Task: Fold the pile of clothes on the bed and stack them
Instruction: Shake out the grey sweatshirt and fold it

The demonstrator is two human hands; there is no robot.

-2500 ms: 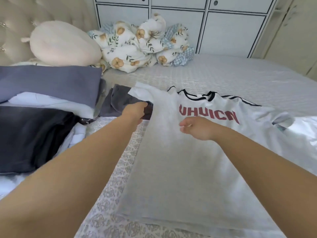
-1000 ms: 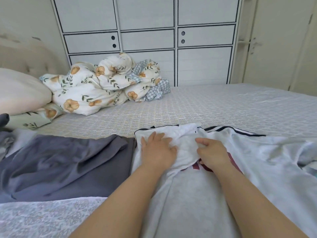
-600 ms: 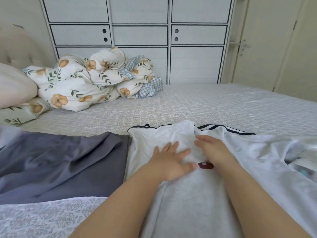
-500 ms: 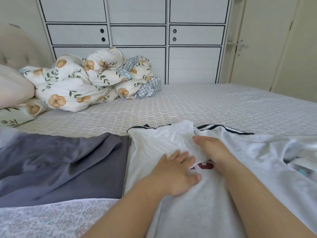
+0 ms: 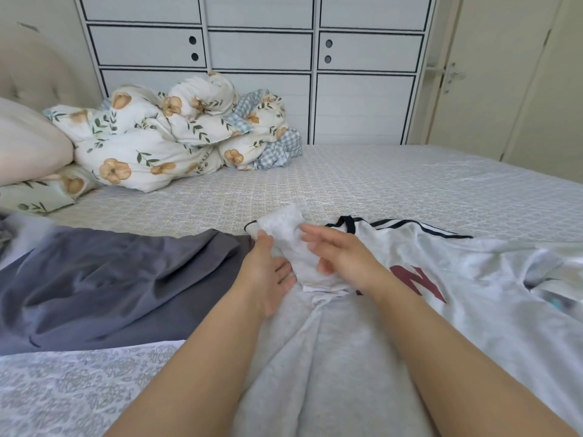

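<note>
Both hands are busy on one sleeve, and the setup makes sense for a fold. The pale grey T-shirt with black-striped collar and dark red lettering (image 5: 362, 342) lies spread face-up near the front edge of the patterned grey bed (image 5: 394, 184), flat so its sides can be turned inward. The left hand (image 5: 266, 279) lies palm-down with its fingers spread, thumb up along the white short sleeve (image 5: 284, 234). I'd guess it's pinning the fold line so the body doesn't slide. The right hand (image 5: 337, 258) is loosely open, fingers resting on the sleeve and clamping nothing, more smoothing than grabbing. It's a bit blurred, so I can't tell exactly how firm that contact is. A slate-grey garment (image 5: 110, 279) lies crumpled beside the shirt toward the bed's left edge, probably waiting its turn. The floral bedding bundle (image 5: 164, 140) sits well apart at the far edge.
</note>
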